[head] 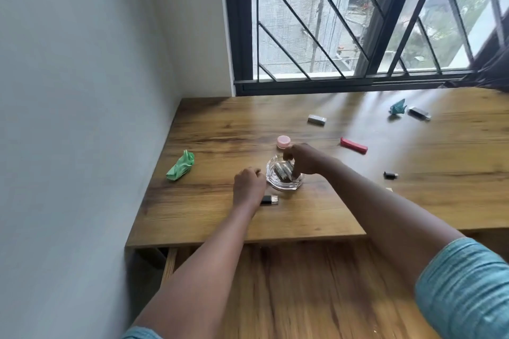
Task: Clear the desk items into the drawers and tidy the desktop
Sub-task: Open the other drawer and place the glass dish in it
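A clear glass dish [278,186] stands on the wooden desk [220,124], with a few small cylindrical items [282,170] inside it. My right hand [301,159] reaches into the dish from the right, its fingers closed around those items. My left hand [248,183] rests curled at the dish's left rim; whether it grips the glass I cannot tell. A small black and silver stick [269,200] lies just below the left hand. A pink-lidded jar [283,142] stands right behind the dish.
A crumpled green wrapper [180,166] lies left near the wall. A red bar [354,145], a silver block [316,119], a teal wrapper [397,109], a grey block [419,113] and a small black piece [390,174] are scattered right. A window runs behind; an open drawer [303,283] sits below the front edge.
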Tool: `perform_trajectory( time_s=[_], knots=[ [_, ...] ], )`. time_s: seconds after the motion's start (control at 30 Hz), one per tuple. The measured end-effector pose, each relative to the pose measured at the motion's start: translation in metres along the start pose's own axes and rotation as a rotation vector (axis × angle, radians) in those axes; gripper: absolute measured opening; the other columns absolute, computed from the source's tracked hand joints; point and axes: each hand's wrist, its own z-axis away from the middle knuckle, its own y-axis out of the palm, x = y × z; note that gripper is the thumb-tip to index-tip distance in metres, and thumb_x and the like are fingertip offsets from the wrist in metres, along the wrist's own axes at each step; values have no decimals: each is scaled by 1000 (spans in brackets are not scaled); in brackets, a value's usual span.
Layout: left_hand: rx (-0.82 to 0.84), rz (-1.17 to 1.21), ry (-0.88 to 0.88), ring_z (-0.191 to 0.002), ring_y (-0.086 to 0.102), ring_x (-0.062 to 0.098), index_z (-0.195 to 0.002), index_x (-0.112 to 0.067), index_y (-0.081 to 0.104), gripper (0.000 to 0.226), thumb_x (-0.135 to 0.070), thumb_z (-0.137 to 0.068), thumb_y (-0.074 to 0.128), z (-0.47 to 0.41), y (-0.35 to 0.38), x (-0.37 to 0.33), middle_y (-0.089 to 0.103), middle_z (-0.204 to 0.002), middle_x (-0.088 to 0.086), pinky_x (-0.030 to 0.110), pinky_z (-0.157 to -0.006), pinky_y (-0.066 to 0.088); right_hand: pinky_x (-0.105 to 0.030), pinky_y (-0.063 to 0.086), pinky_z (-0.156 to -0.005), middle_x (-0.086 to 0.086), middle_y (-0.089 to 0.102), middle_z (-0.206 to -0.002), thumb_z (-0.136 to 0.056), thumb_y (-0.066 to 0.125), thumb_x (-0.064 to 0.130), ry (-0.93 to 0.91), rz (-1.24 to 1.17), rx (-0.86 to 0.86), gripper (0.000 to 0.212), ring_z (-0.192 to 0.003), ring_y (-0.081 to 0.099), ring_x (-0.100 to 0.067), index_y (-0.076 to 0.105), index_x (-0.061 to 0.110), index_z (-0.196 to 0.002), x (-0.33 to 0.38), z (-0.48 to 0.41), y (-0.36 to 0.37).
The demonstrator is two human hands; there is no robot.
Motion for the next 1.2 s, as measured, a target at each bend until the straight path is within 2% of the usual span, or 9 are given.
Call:
perform_trajectory(
  time_s=[0.2,0.37,0.5,0.6,0.73,0.83,0.9,1.07,1.2],
  knots=[
    [86,-35,-67,-107,59,30,-111,1,64,28,-19,-95,51,-8,19,-8,66,-113,17,35,-88,46,-29,43,-89,-19,58,-124,-83,54,-2,-22,56,-2,39,-116,52,-30,60,3,-121,-2,4,8],
    [70,58,-181,-100,64,32,-105,3,68,32,-23,-91,56,-14,24,-13,69,-107,19,34,-80,50,-28,44,-89,-17,59,-123,-81,61,0,27,-14,-44,42,-114,55,-29,60,8,-122,-5,4,12],
    [34,171,-227,-99,66,29,-107,-3,71,28,-16,-86,59,-17,24,-18,71,-105,18,30,-76,50,-36,49,-88,-21,61,-118,-86,63,11,303,-257,-286,27,-107,60,-36,63,3,-111,-16,9,13],
    [26,238,-263,-96,68,28,-106,-5,72,26,-13,-84,63,-17,26,-19,71,-104,17,30,-76,52,-38,54,-81,-24,64,-112,-86,66,25,447,-416,-192,30,-100,64,-38,64,-2,-99,-21,14,19],
    [-6,277,-292,-90,70,25,-100,-6,74,22,-7,-79,66,-16,27,-18,73,-98,15,31,-76,56,-32,49,-64,-20,64,-82,-86,59,12,471,-501,-144,26,-81,62,-31,51,6,-62,-18,16,26],
    [-21,345,-320,-88,71,25,-100,-6,74,25,-5,-75,70,-17,28,-16,73,-98,15,37,-79,59,-27,42,-64,-24,64,-88,-84,52,6,473,-547,-160,15,-87,62,-33,63,-2,-79,-18,18,27],
    [-17,360,-320,-88,71,25,-99,-6,74,27,-8,-73,74,-17,32,-15,74,-96,15,39,-79,59,-31,50,-65,-25,65,-89,-81,48,2,458,-553,-168,20,-91,66,-35,65,-4,-89,-20,20,28],
    [8,276,-211,-83,72,26,-93,-2,75,26,-15,-70,77,-1,33,-24,74,-90,18,40,-77,58,-53,58,-67,-30,66,-87,-75,45,-4,439,-667,-199,24,-73,69,-42,63,-10,-89,-31,35,29],
    [32,286,-189,-78,72,27,-89,0,74,28,-16,-66,75,25,36,-32,74,-85,18,43,-75,59,-49,59,-62,-26,65,-83,-81,43,-4,464,-721,-200,20,-63,69,-41,60,-8,-91,-37,71,21]
  ],
)
